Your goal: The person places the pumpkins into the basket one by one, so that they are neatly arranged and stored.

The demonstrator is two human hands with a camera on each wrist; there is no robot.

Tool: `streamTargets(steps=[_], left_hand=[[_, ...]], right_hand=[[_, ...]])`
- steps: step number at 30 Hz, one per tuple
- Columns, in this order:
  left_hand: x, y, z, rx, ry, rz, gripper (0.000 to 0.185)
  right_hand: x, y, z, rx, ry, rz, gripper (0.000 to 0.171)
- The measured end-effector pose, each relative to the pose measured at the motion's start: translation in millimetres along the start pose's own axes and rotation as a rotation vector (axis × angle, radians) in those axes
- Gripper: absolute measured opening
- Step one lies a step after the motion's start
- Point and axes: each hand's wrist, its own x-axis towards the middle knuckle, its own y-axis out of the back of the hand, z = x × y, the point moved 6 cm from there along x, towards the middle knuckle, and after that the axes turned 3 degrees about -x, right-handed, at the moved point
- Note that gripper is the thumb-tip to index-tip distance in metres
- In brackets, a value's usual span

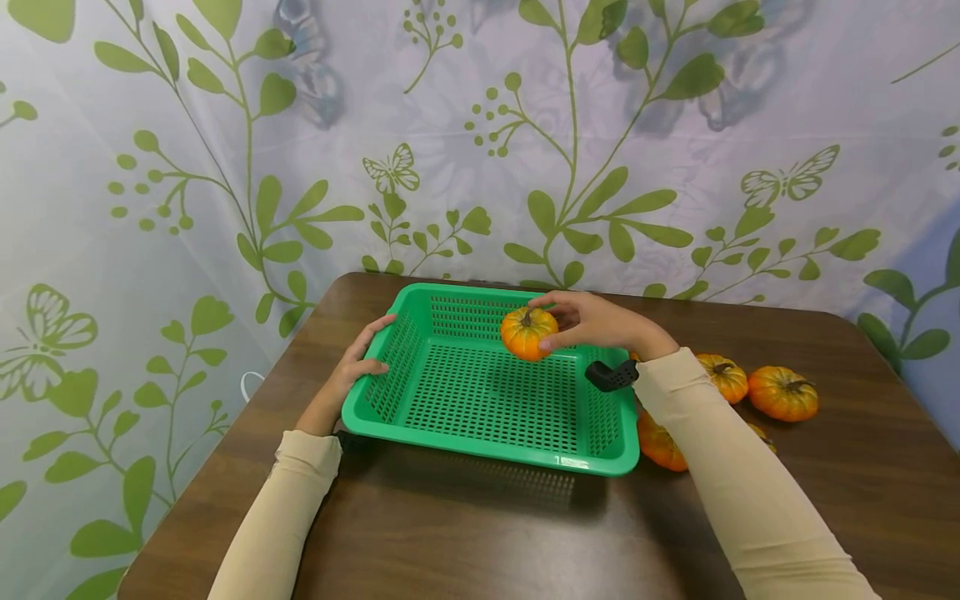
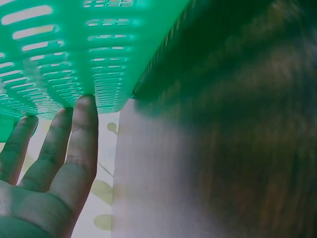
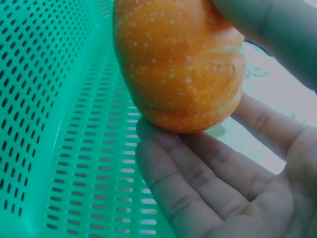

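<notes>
A green perforated plastic basket (image 1: 390, 415) sits on a brown wooden table (image 1: 465, 533). My right hand (image 1: 581, 321) grips a small orange pumpkin (image 1: 527, 332) and holds it above the basket's far right part. In the right wrist view the pumpkin (image 3: 178, 64) fills the top, pinched between thumb and fingers (image 3: 198, 183), with the basket floor (image 3: 89, 163) below. My left hand (image 1: 358, 360) rests on the basket's left rim with straight fingers. The left wrist view shows those fingers (image 2: 81, 139) touching the basket wall (image 2: 64, 54).
Several more small orange pumpkins (image 1: 782, 392) lie on the table to the right of the basket, partly hidden by my right sleeve (image 1: 720, 450). A black wrist mount (image 1: 611, 375) sits by the right wrist. A leaf-patterned curtain (image 1: 225, 167) hangs behind the table.
</notes>
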Motion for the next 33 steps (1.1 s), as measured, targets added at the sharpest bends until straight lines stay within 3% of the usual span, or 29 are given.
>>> streamTargets(steps=[8, 24, 33], left_hand=[[1.8, 0.9, 1.9, 0.004, -0.034, 0.000, 0.077], [-0.2, 2.3, -1.2, 0.002, 0.017, 0.007, 0.079], [0.9, 2.2, -0.7, 0.004, 0.007, 0.017, 0.081]], right_hand=[[17.1, -5.2, -4.4, -0.006, -0.006, -0.009, 0.068], [52.8, -19.0, 1.8, 0.018, -0.059, -0.014, 0.066], [70.4, -30.9, 4.1, 0.011, -0.069, -0.008, 0.069]])
